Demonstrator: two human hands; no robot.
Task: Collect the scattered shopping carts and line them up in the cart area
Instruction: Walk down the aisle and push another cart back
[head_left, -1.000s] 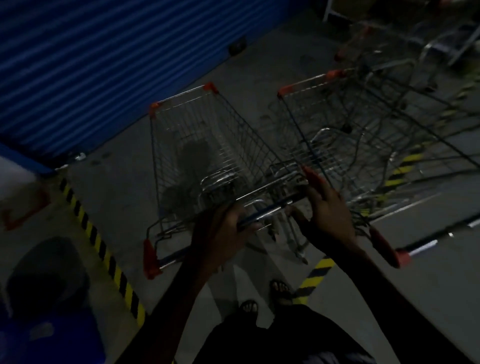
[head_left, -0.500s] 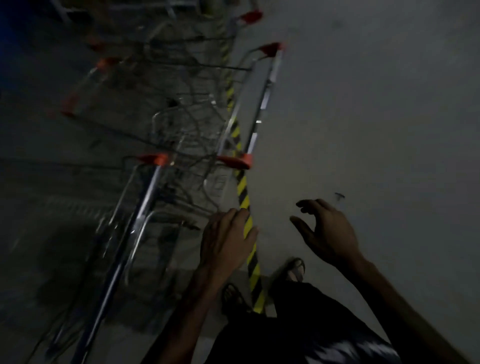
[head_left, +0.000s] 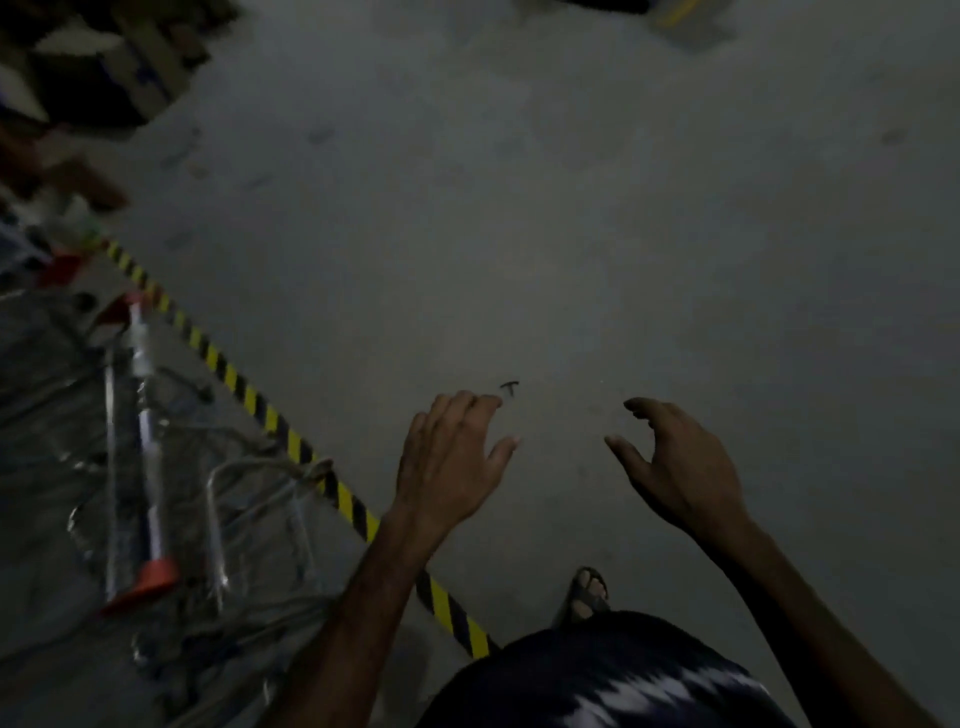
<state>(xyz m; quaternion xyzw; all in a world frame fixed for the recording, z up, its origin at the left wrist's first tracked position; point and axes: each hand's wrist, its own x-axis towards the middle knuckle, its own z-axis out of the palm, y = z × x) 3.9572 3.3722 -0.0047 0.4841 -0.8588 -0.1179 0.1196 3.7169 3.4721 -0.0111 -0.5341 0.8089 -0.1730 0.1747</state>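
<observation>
A wire shopping cart (head_left: 156, 467) with a silver-blue handle and orange end caps stands at the lower left, behind a yellow-and-black floor stripe (head_left: 291, 441). More carts are nested beyond it at the left edge, blurred. My left hand (head_left: 449, 462) hovers over bare concrete to the right of the stripe, fingers apart, holding nothing. My right hand (head_left: 675, 467) is beside it, fingers loosely curled and spread, also empty. Both hands are well clear of the cart.
Grey concrete floor (head_left: 571, 234) fills the middle and right. A small dark scrap (head_left: 510, 387) lies on it just past my left fingers. Boxes and clutter (head_left: 104, 67) sit at the top left. My sandalled foot (head_left: 587, 595) shows below.
Both hands let go of the cart handle a second ago. The view has swung right, away from the carts and blue shutter, which now sit at the left edge.
</observation>
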